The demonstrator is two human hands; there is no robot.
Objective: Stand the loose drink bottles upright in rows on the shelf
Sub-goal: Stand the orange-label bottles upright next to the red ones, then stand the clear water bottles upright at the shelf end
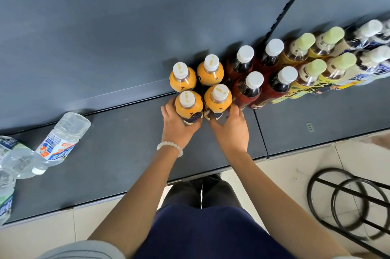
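Standing upright on the grey shelf [126, 153], two front orange bottles are each held: the left hand [176, 127] wraps the left one [188, 104], the right hand [231, 130] curls around the right one [217, 98]. Clear water bottles [63, 138] lie loose, well apart to the left.

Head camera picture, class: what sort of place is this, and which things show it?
Probably a shop drinks aisle: a long dark grey metal shelf with a slotted upright, orange juice bottles with white caps ranked beside other drinks by kind, and clear water bottles lying unsorted.
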